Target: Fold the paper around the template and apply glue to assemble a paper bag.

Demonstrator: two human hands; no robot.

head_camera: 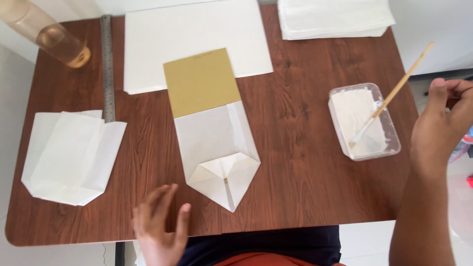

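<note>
Far left, top corner: clear plastic bottle [47, 34] w/ pale amber liquid, lying tilted across the table [305, 197] edge. Just right of it a steel ruler [107, 69] runs straight down the dark wood-grain top, its lower end touching a folded white paper bag [69, 155] that lies flat at the left side, pointed bottom toward the person.

Left hand [160, 229] hovers at the near edge of the table, fingers spread wide & empty, palm down, nothing gripped; it's near the tip of the centre bag but apart from it.

Centre: half-made white paper bag [217, 152], flat, bottom folded into a diamond w/ a point aimed at the person. A mustard-brown card [202, 81] (rectangular, plain, sits partly inside the bag's open top) sticks out toward the far side and overlaps a large white sheet [197, 34] lying behind it. Sheet is square to the table, reaches the far edge.

Top right: stack of white paper [335, 17], slightly fanned, hanging over the far edge.

Right: clear rectangular plastic tub [364, 120] w/ white paste inside; a wooden-handled brush [394, 93] leans in it, bristles down in the paste, handle pointing up-right past the rim.

Far right: right hand [443, 123] off the table edge, raised, fingers curled narrow w/ thumb against fingertips; can't tell if anything's pinched. It's close to the brush handle's end, not touching. Nothing lies between either hand and the centre bag.
</note>
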